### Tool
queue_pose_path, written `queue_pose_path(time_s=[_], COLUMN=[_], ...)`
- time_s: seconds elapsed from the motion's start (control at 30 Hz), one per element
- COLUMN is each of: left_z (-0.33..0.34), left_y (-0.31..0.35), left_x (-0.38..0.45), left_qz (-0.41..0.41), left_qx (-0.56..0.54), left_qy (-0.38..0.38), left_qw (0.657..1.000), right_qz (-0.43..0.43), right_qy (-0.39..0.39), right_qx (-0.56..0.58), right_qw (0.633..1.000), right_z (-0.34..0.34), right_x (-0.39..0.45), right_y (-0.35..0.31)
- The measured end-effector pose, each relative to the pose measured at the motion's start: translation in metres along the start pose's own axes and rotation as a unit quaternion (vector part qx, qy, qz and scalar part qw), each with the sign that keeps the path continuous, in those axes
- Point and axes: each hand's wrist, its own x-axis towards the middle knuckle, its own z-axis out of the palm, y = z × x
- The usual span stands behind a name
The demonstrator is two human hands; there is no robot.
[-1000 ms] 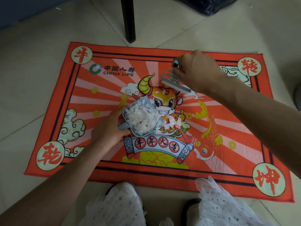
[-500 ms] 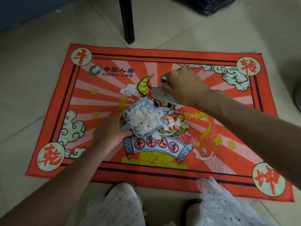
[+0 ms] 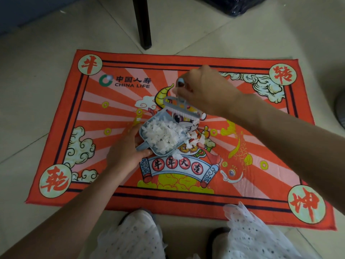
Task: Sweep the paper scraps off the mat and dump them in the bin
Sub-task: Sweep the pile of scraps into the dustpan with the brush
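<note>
— What have you got in each hand?

— My left hand (image 3: 127,152) grips the handle of the dustpan (image 3: 160,136), thumb under the pan's near edge. My right hand (image 3: 203,90) is curled round the handle of the brush (image 3: 182,109), held up so its white bristles point down at the pan's far rim.

— Where are the scraps?

— Most of the scraps (image 3: 164,135) are heaped in the pan. A few lie loose on the mat (image 3: 242,176) just at the pan's open right edge, over the printed ox, and one sits below it by the blue scroll.

— And the pan itself?

— It sits near the middle of the mat, mouth turned right toward the brush. I cannot tell whether its lip touches the cloth.

— What else is around you?

— The mat lies flat on the tiled floor (image 3: 37,90). A dark leg (image 3: 143,23) of some furniture stands just beyond its far edge, and a black bag (image 3: 237,4) sits at the top. My knees in white dotted cloth (image 3: 134,238) are just at the near edge.
</note>
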Motion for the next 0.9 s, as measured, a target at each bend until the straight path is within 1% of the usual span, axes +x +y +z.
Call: queue_pose_path(time_s=[0.07,0.17,0.33,0.47,0.63,0.73,0.8,0.9], left_z=[0.0,-0.003,-0.011,-0.012,-0.009,-0.008,-0.008,-0.008], left_y=[-0.002,-0.006,-0.005,-0.001,-0.002,-0.003,-0.003,-0.003], left_x=[0.0,0.003,0.009,0.015,0.018,0.019,0.018,0.018], left_qz=[-0.014,-0.039,-0.04,-0.035,-0.04,-0.046,-0.044,-0.042], left_qx=[-0.013,-0.019,0.003,0.026,0.044,0.045,0.053,0.058], left_qy=[0.001,-0.009,-0.018,-0.015,-0.012,-0.008,-0.007,-0.005], left_qw=[1.0,0.999,0.999,0.999,0.998,0.998,0.998,0.997], right_qz=[0.018,0.032,0.049,0.062,0.041,0.025,0.023,0.024], right_qy=[0.025,0.041,-0.002,-0.017,-0.033,-0.046,-0.047,-0.021], right_qx=[-0.028,-0.059,-0.072,-0.05,-0.012,-0.009,-0.011,-0.026], right_qw=[0.999,0.997,0.996,0.997,0.999,0.999,0.999,0.999], right_z=[-0.009,-0.013,0.005,0.016,0.019,0.021,0.017,0.006], right_x=[0.005,0.012,0.019,0.02,0.01,-0.001,-0.005,-0.006], right_y=[0.007,0.017,0.021,0.015,0.008,0.004,0.002,0.005])
